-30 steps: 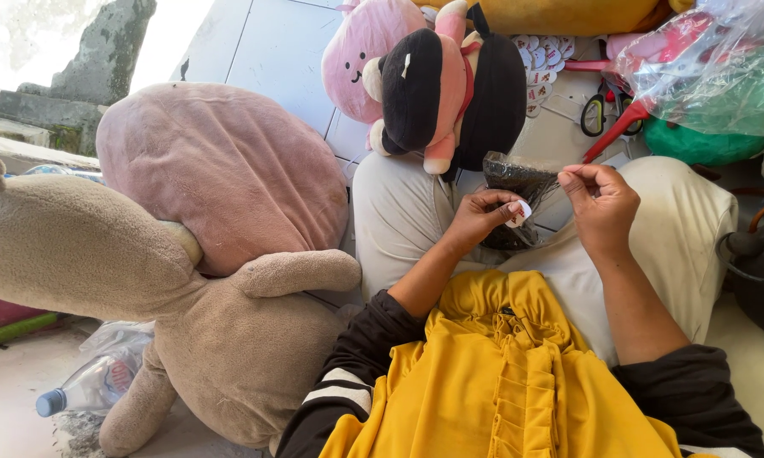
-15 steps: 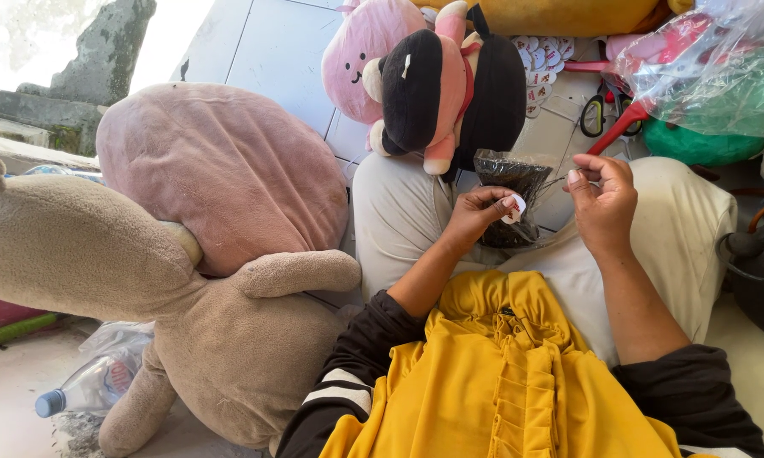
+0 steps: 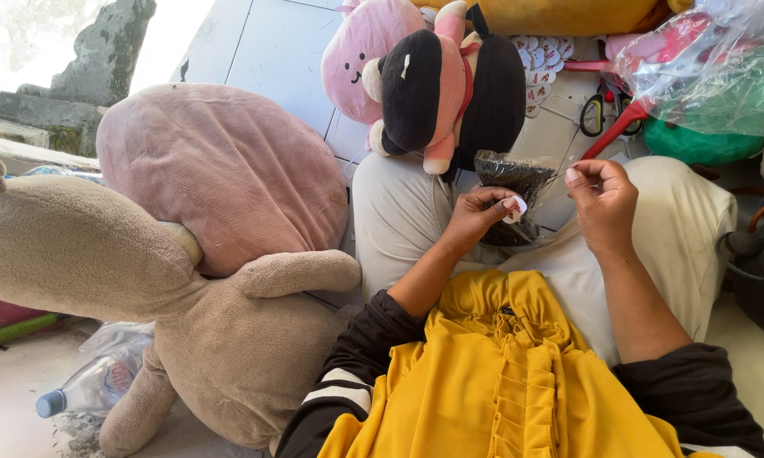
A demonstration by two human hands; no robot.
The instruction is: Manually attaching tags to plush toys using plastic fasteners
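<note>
My left hand [image 3: 478,216] pinches a small white round piece [image 3: 515,209] between thumb and fingers, over my lap. My right hand [image 3: 603,202] is closed with its fingertips pinched together on something very thin, a thread or needle that I cannot make out clearly. Between and behind both hands lies a clear plastic bag of small dark pieces [image 3: 511,187] on my light trousers [image 3: 399,216]. A black and pink plush toy [image 3: 450,85] rests on my knees just beyond the bag.
A big beige plush toy [image 3: 144,297] with a mauve belly [image 3: 221,170] fills the left. A pink plush [image 3: 361,51] is at the back. Scissors [image 3: 598,114], white round pieces [image 3: 541,64] and plastic bags [image 3: 713,76] lie at the upper right. A plastic bottle [image 3: 85,386] lies lower left.
My right hand has pulled slightly toward me and curled tighter. My left hand has turned the white piece a little and stayed in place.
</note>
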